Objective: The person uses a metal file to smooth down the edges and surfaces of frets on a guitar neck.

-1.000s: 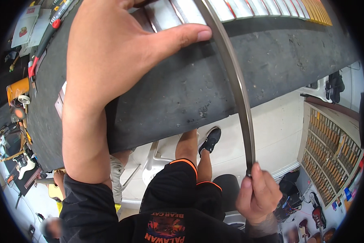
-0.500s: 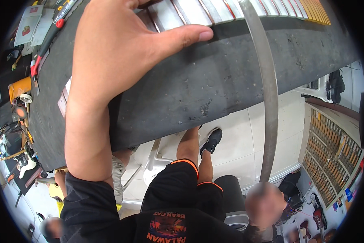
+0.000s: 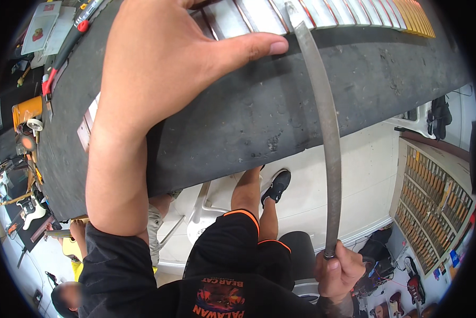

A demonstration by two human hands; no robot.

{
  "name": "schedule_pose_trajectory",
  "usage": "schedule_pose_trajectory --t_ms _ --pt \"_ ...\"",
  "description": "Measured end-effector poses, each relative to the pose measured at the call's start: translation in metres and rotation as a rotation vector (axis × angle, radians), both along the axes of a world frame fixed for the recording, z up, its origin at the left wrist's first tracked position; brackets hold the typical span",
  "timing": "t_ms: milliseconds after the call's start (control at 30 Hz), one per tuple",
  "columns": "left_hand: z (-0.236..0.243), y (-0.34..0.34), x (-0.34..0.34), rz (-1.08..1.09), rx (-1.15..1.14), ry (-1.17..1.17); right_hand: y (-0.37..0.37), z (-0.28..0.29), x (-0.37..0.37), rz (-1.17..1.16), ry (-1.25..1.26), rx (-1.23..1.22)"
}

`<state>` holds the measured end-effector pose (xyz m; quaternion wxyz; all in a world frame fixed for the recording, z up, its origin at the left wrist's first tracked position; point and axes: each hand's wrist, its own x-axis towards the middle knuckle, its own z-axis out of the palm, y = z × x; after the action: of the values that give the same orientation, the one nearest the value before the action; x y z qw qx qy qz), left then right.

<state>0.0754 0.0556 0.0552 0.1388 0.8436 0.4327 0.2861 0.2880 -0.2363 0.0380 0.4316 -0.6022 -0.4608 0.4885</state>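
Observation:
A guitar neck (image 3: 349,13) lies across the far part of the dark bench, its fretboard covered with silvery tape between the metal frets and golden at the right end. My left hand (image 3: 148,69) grips it, the thumb along its near edge; the other fingertips run out of view at the top. A long grey metal file (image 3: 328,127) reaches from near my body up to the frets, its tip over the tape just right of my left thumb. My right hand (image 3: 339,270) is closed round the file's near end, hiding the handle.
The black bench top (image 3: 238,122) has a worn front edge. At its left lie a red-and-black tool (image 3: 63,55), an orange container (image 3: 27,111) and clutter. A rack of wooden-handled tools (image 3: 434,204) stands at right. Another person (image 3: 67,297) is at lower left.
The file has shifted left and drawn back toward me, so its tip now shows on the fretboard. My right hand moved with it. My left hand keeps its grip on the neck.

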Motion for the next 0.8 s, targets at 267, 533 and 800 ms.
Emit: schedule_pose_trajectory --t_ms 267,533,800 --pt "0.008 0.001 -0.001 0.024 -0.083 0.016 -0.009 0.004 -0.002 0.035 -0.267 -0.003" --pt "0.009 0.003 -0.002 0.036 -0.083 0.037 0.007 0.005 -0.005 0.120 -0.375 0.071" --pt "0.010 0.002 0.000 0.026 -0.085 0.079 0.101 0.006 -0.029 0.112 -0.424 0.161"
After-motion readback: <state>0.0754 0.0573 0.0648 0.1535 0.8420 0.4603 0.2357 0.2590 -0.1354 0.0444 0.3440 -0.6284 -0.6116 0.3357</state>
